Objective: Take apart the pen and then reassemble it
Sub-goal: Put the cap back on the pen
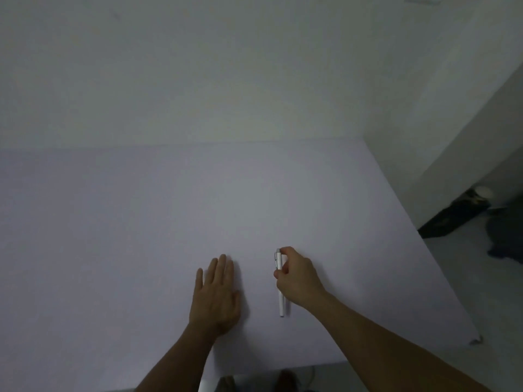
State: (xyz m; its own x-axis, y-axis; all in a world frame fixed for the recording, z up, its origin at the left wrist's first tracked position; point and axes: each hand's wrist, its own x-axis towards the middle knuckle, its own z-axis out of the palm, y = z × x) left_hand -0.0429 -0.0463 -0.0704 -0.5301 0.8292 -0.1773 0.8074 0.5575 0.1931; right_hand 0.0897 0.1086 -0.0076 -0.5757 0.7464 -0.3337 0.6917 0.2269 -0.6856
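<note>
A white pen (280,302) with a metal clip at its far end lies lengthwise on the pale table (141,222), tip pointing toward me. My right hand (300,275) curls over the pen's upper half, fingers and thumb pinched around the barrel near the clip. The middle of the pen is hidden under that hand. My left hand (216,295) rests flat on the table to the left of the pen, palm down, fingers together and holding nothing, a hand's width away from it.
The table meets a plain wall (198,80) at the back. Its right edge runs diagonally down to a corner (475,339). Beyond that edge, dark objects (452,216) lie on the floor. The near table edge runs along the bottom, with feet below it.
</note>
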